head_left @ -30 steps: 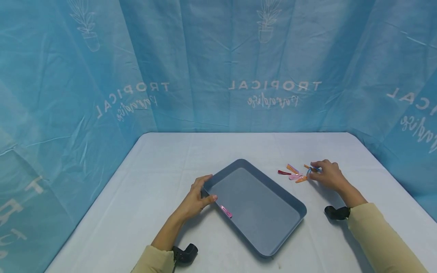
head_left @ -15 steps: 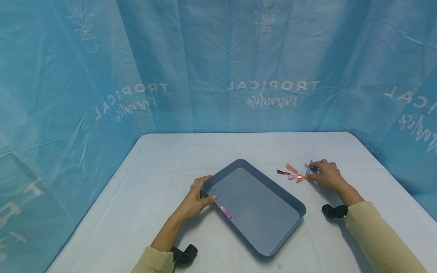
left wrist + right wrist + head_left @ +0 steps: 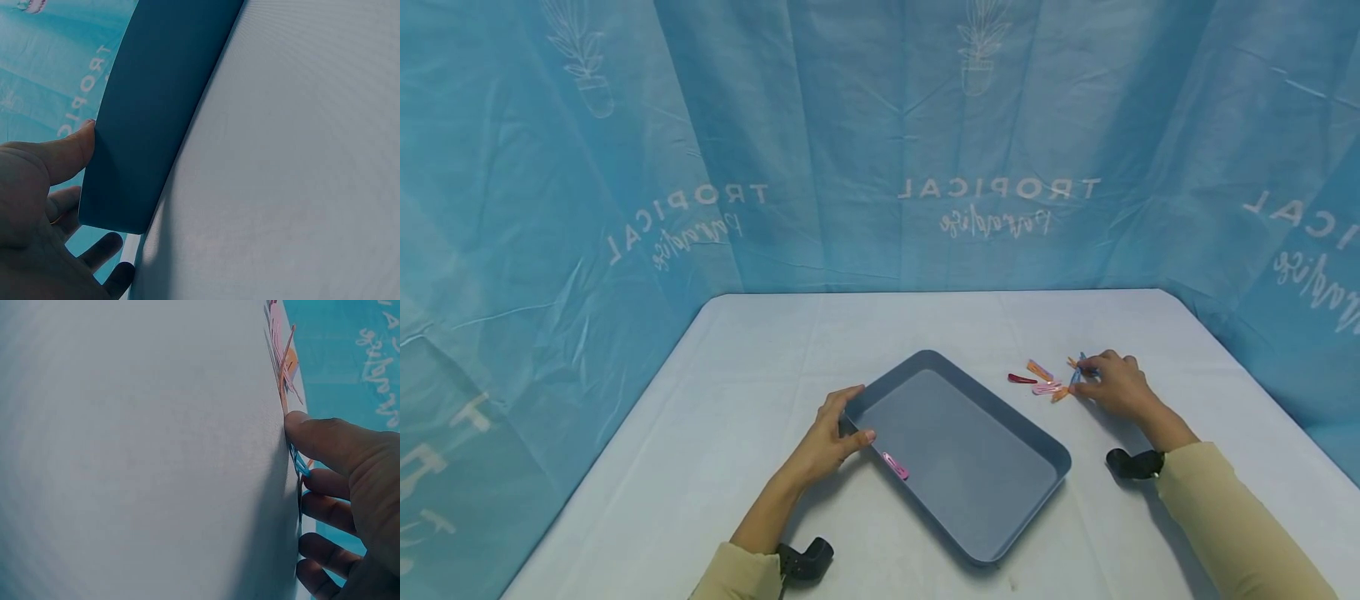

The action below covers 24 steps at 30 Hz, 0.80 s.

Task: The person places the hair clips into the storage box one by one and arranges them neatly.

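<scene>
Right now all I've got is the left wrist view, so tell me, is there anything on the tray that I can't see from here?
Observer: Yes, a pink clip sits along the tray's edge, close to the thumb of the left hand. I can't tell whether it lies on the rim or just inside.
Operator: Okay, and where's the other hand?
Observer: The right hand is beyond the tray's right side, fingertips at a blue clip. I can't tell whether they pinch it.
Operator: Anything else near that blue one?
Observer: Yes, a dark red clip lies to its left on the table.
</scene>
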### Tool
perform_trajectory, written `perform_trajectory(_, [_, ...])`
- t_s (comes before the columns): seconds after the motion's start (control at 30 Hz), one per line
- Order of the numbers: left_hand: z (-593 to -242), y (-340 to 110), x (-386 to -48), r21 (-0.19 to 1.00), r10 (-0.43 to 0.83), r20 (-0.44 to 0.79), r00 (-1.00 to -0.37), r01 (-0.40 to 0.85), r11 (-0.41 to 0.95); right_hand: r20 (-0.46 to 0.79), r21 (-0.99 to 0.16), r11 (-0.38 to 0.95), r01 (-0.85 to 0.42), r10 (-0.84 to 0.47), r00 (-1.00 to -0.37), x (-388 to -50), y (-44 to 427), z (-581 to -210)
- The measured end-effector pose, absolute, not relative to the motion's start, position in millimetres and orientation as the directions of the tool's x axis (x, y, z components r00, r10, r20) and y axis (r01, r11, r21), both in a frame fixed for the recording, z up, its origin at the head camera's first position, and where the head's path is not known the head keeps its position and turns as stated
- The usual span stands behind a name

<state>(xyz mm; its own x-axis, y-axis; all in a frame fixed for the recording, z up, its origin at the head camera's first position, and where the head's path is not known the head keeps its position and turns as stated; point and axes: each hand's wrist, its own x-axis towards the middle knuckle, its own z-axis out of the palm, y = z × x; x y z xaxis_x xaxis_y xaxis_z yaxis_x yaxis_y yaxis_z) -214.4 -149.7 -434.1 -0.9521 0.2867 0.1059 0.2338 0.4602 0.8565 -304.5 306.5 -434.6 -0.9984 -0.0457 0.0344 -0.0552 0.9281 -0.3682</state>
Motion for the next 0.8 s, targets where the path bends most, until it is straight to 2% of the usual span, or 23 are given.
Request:
perform_trajectory(0.6, [-434,-149,-214,0.866,0.284,0.099,-0.954,0.223,0.448,0.08,-0.423,0.902,-0.081,-0.051,-0.995,-303,306,-429])
perform_trajectory(0.8, [-433,-149,-214,0.866,0.283,0.103,-0.954,0.226,0.446,0.119,-0.421,0.897,-0.134,-0.092,-0.989,-301,299,-421])
